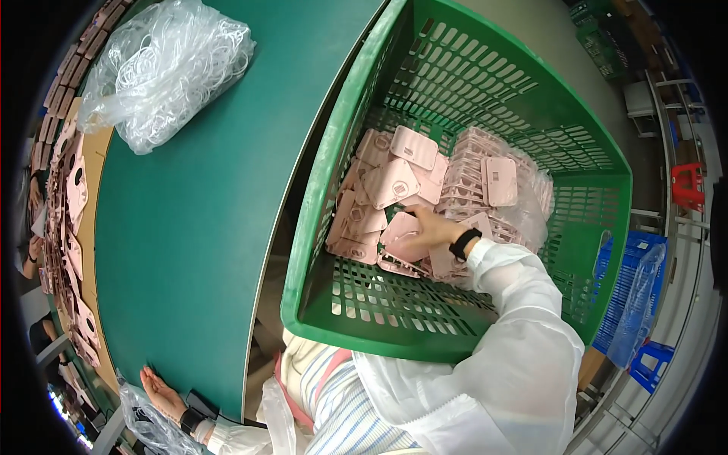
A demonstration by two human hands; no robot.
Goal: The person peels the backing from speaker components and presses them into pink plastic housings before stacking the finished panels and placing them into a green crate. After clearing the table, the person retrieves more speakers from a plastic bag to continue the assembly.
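Note:
My right hand [434,227] reaches down into a green plastic basket [462,341], its fingers curled over the edge of a flat pink plastic plate [399,230]. Around it lie several more pink plates with rounded corners, such as a loose plate [414,147] on top of the heap. Farther right in the basket, pink parts [474,178] stand packed in rows, partly under clear plastic film [537,205]. My left hand [161,393] rests at the near end of the green tabletop [189,250], fingers stretched out, holding nothing.
A clear bag of white rings or cords [171,72] sits at the table's far end. Pink parts [76,189] line a cardboard strip along the left edge, with other people's hands beyond. Blue crates [626,280] and a red stool [687,186] stand at the right.

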